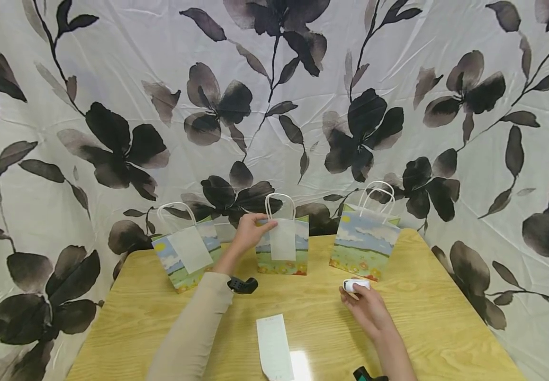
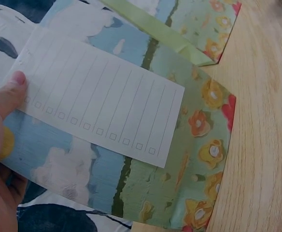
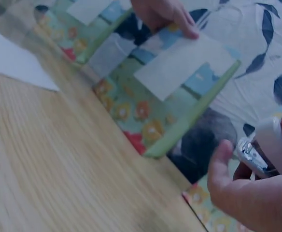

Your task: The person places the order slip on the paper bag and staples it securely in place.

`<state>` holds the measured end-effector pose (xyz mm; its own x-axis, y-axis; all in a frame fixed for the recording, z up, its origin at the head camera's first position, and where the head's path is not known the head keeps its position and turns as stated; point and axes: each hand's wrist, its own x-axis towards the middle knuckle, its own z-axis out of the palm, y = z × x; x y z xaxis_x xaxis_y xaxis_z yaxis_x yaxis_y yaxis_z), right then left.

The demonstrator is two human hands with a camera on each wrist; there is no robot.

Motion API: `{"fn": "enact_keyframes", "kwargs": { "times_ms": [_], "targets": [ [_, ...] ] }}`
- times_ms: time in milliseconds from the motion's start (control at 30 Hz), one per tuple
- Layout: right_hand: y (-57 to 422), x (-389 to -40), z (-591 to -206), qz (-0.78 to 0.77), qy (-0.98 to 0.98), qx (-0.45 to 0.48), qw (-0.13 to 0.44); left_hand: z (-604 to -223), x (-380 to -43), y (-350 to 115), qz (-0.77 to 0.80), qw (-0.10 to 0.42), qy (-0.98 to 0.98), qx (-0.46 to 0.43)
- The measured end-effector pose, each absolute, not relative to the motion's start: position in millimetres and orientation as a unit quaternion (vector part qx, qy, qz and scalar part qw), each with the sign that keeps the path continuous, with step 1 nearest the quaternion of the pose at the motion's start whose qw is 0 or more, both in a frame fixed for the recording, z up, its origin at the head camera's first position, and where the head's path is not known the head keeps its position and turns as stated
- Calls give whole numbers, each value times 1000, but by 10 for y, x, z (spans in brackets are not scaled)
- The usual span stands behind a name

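With my left hand [image 1: 249, 233] I pinch a white lined checklist slip [image 1: 284, 241] against the upper front of the middle paper gift bag [image 1: 263, 264]. The thumb lies on the slip in the left wrist view, while the other fingers go behind the bag [image 2: 199, 159], partly hidden. This bag stands upright and shows sky, a meadow and flowers. My right hand [image 1: 368, 309] holds a small white stapler [image 3: 271, 142] above the table, in front of the right bag. Its metal end points away from the palm.
On the left, a matching gift bag [image 1: 165, 259] leans with a white slip [image 1: 190, 248] on its front. The right gift bag [image 1: 363, 243] has no slip on its visible front. Another paper slip [image 1: 274, 344] lies near me on the wooden table [image 1: 131, 317]. Floral fabric [image 1: 303, 95] hangs behind.
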<state>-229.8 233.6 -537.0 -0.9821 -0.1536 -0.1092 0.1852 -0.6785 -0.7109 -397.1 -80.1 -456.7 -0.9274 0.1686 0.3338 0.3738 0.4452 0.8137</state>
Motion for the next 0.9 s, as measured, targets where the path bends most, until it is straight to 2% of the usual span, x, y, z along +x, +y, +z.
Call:
{"fn": "enact_keyframes", "kwargs": {
  "times_ms": [233,533,900],
  "targets": [
    [2014,-2442,-5224,-886,453,35,96,-4570,-3946,-827,-504,110,-840,-167],
    [1702,-2658,-4926,-850,517,3,99,-4561,-3959,-829,-503,111,-839,-175],
    [1344,-2845,-4481,-742,666,-72,25,-4570,-3979,-819,-505,115,-836,-181]
  ]
}}
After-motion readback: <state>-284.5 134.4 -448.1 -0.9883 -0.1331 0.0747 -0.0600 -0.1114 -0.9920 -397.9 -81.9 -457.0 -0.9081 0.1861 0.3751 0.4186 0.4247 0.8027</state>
